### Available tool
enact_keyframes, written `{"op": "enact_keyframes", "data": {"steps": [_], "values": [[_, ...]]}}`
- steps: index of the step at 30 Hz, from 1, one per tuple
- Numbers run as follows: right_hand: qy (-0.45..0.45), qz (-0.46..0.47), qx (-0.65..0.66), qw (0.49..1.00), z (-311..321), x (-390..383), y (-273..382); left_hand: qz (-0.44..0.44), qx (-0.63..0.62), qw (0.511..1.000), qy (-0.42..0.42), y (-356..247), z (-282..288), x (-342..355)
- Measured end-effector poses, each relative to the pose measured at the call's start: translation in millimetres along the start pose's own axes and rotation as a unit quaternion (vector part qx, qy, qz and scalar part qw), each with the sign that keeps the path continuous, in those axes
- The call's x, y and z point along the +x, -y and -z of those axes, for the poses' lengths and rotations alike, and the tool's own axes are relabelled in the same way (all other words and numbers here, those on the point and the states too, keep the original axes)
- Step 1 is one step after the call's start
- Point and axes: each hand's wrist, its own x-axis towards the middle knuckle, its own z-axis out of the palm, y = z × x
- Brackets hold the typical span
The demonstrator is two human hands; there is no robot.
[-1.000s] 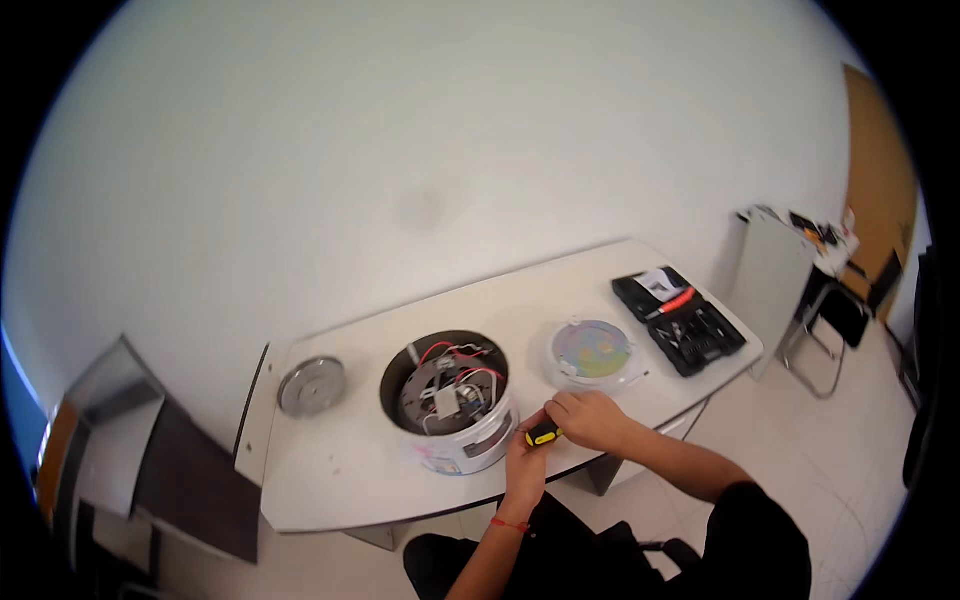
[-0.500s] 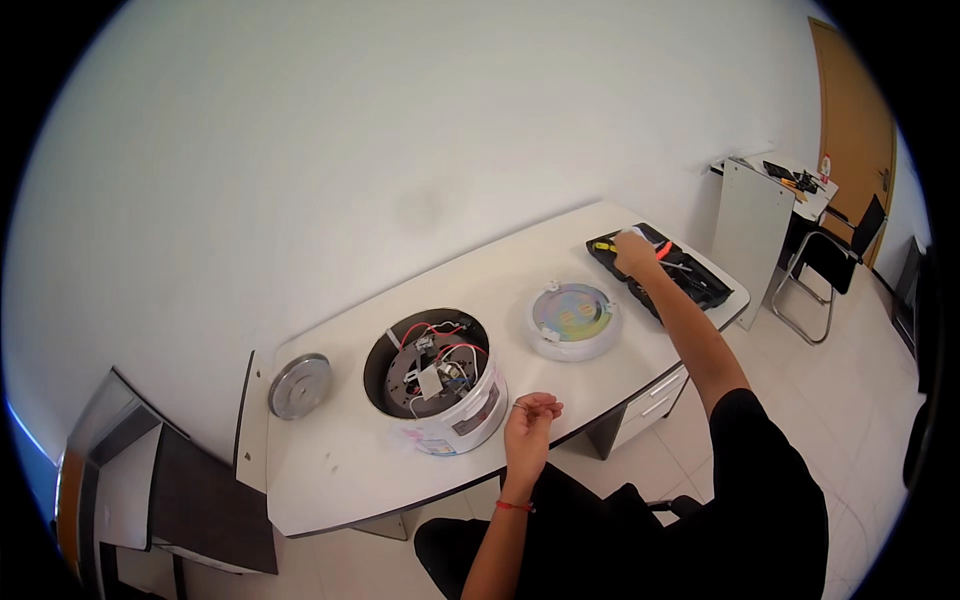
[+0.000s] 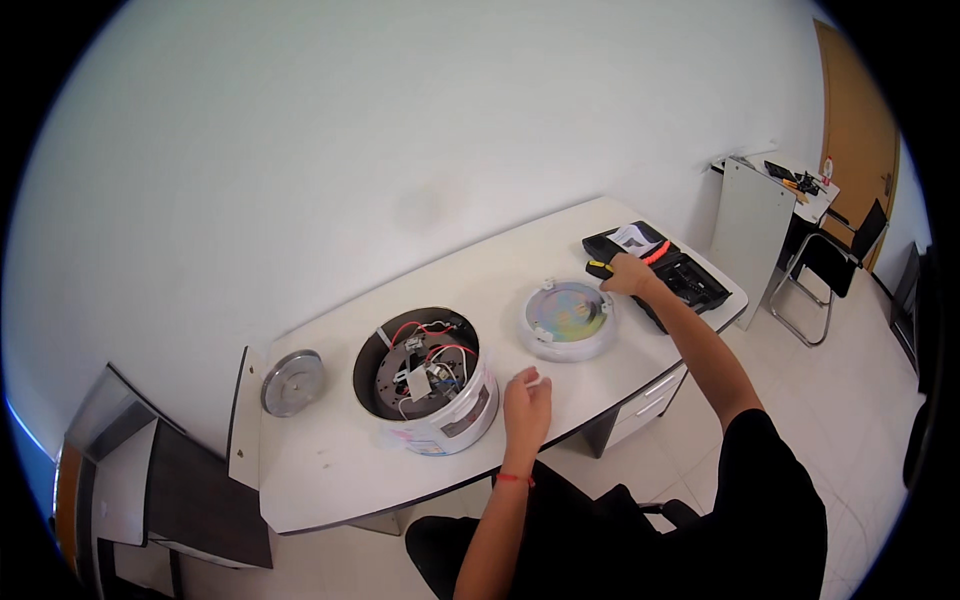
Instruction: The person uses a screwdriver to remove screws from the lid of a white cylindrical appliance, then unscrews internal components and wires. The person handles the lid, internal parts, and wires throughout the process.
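Note:
My right hand (image 3: 628,275) is closed around a screwdriver with a yellow and black handle (image 3: 599,269), lifted beside the open black tool case (image 3: 703,277). Its tip is hidden. Over the table's front edge, my left hand (image 3: 527,408) has its fingers bent together; what they hold, if anything, is too small to make out. To its left stands a round white appliance housing (image 3: 437,436), open at the top, with red and white wires and a metal plate inside. Between my hands and farther back lies a round whitish cover (image 3: 568,345) with a shiny, rainbow-tinted disc.
A silver metal disc (image 3: 293,383) lies at the left end of the white table (image 3: 330,490). Red-handled pliers (image 3: 658,252) and a paper sheet (image 3: 632,238) are in the case. At the far right stand another desk (image 3: 755,220) and a black chair (image 3: 845,262).
My right hand has drawn back toward me and slightly left, taking the screwdriver out of the tool case. My left hand has shifted slightly, its fingers turning upward.

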Motion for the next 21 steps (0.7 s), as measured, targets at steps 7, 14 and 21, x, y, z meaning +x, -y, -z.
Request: {"op": "enact_keyframes", "data": {"steps": [7,14,21], "values": [[0.100,-0.047,0.086,0.990,11.8,-13.9,17.8,0.015,0.032,0.999,-0.009,48.3,-12.7,82.1],[0.129,-0.078,0.086,0.985,3.9,-22.1,16.0,0.138,0.075,0.988,-0.003,-21.6,-25.5,81.4],[0.103,-0.077,0.115,0.985,15.9,-26.9,21.4,0.075,0.110,0.979,-0.151,3.3,-42.5,90.9]]}}
